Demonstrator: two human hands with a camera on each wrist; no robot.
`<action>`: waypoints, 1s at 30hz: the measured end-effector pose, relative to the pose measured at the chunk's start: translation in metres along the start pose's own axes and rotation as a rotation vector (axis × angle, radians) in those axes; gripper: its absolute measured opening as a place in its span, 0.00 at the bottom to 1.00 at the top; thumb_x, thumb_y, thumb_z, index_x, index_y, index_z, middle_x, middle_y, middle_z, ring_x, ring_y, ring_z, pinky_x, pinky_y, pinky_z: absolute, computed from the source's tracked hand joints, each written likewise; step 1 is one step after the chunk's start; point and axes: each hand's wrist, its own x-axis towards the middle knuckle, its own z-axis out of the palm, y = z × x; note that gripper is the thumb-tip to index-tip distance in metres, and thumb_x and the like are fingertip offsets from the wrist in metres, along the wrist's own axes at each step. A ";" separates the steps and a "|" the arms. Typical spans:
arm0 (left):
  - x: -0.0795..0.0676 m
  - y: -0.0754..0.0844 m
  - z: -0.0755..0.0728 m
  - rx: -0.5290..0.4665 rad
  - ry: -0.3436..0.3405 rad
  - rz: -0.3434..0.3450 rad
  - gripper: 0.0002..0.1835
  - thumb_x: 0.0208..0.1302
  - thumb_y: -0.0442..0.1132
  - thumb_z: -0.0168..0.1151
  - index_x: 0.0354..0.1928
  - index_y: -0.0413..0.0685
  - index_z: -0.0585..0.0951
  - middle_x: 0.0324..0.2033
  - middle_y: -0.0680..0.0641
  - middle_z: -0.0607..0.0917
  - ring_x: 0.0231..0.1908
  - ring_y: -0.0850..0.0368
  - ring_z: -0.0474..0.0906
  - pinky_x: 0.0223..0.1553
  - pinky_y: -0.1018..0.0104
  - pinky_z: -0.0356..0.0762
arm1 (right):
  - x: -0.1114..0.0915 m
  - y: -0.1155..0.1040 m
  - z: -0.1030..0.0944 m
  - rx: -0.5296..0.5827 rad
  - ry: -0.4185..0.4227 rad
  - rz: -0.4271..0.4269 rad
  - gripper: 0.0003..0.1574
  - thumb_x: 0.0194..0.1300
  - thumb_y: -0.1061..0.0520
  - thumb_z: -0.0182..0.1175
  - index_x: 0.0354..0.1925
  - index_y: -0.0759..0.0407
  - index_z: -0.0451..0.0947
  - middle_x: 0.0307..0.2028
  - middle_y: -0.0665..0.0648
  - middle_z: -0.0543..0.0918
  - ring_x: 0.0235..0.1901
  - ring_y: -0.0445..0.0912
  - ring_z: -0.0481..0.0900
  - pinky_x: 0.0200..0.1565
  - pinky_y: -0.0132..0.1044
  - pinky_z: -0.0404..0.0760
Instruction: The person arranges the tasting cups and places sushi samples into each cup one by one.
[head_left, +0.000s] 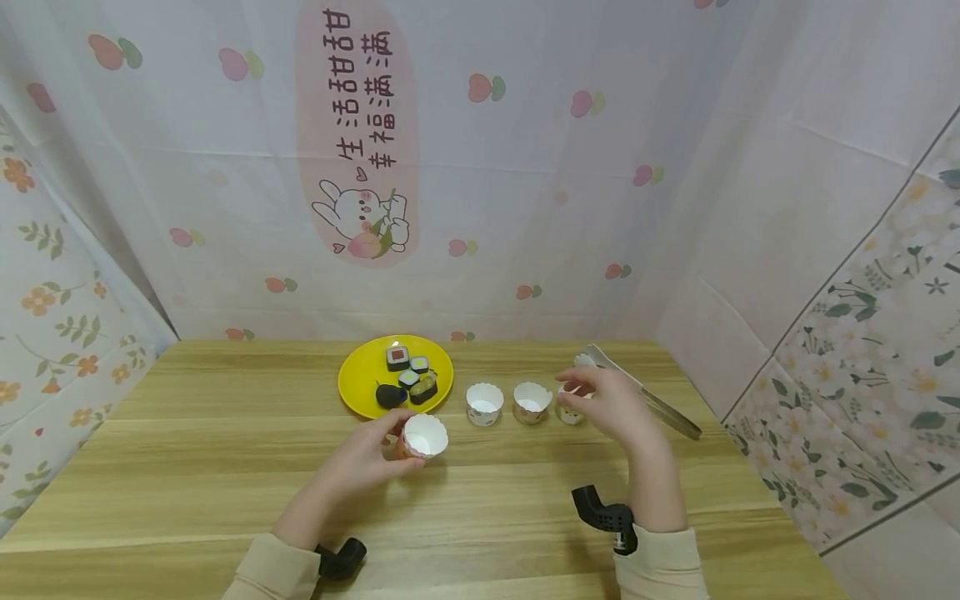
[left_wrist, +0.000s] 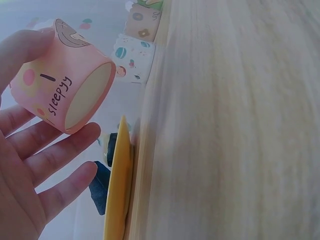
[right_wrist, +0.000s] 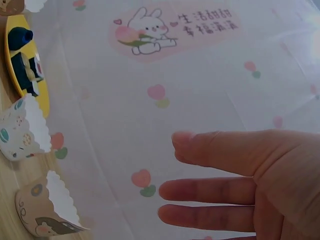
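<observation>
My left hand (head_left: 366, 454) holds a pink paper baking cup (head_left: 425, 437) between thumb and fingers, raised off the table. In the left wrist view this cup (left_wrist: 60, 82) is tilted, its flat base showing and "sleepyy" printed on its side. A white patterned cup (head_left: 484, 405) and a brown one (head_left: 531, 404) stand in a row to its right. At the row's right end, my right hand (head_left: 615, 404) hovers by a third cup (head_left: 570, 414), which it partly hides. The right wrist view shows that hand's thumb and fingers extended, with nothing between them.
A yellow plate (head_left: 354, 392) behind the left hand carries several sushi-like pieces (head_left: 408, 379). Tongs (head_left: 670, 414) lie at the right, partly behind the right hand. A patterned curtain (head_left: 525, 208) rises at the wooden table's (head_left: 225, 467) back edge.
</observation>
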 end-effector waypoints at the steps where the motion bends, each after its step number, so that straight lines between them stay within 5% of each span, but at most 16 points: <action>1: 0.000 0.000 0.000 0.001 0.000 0.000 0.31 0.50 0.44 0.75 0.57 0.47 0.74 0.48 0.53 0.80 0.45 0.55 0.76 0.48 0.51 0.77 | 0.000 -0.001 0.001 0.010 -0.004 -0.010 0.19 0.62 0.51 0.66 0.51 0.55 0.82 0.41 0.50 0.83 0.40 0.47 0.80 0.37 0.43 0.81; 15: 0.000 0.001 -0.001 -0.007 -0.003 0.007 0.31 0.52 0.43 0.75 0.57 0.46 0.74 0.49 0.52 0.80 0.45 0.56 0.75 0.47 0.53 0.77 | 0.005 -0.024 0.020 0.069 -0.079 -0.089 0.29 0.57 0.47 0.69 0.57 0.47 0.78 0.40 0.50 0.82 0.38 0.42 0.80 0.36 0.40 0.80; 30: 0.000 0.001 0.000 -0.008 0.005 0.013 0.31 0.51 0.43 0.75 0.57 0.45 0.74 0.49 0.51 0.80 0.45 0.55 0.76 0.46 0.51 0.78 | 0.007 -0.045 0.042 0.082 -0.118 -0.337 0.26 0.57 0.63 0.69 0.55 0.51 0.80 0.35 0.47 0.82 0.33 0.42 0.79 0.37 0.37 0.82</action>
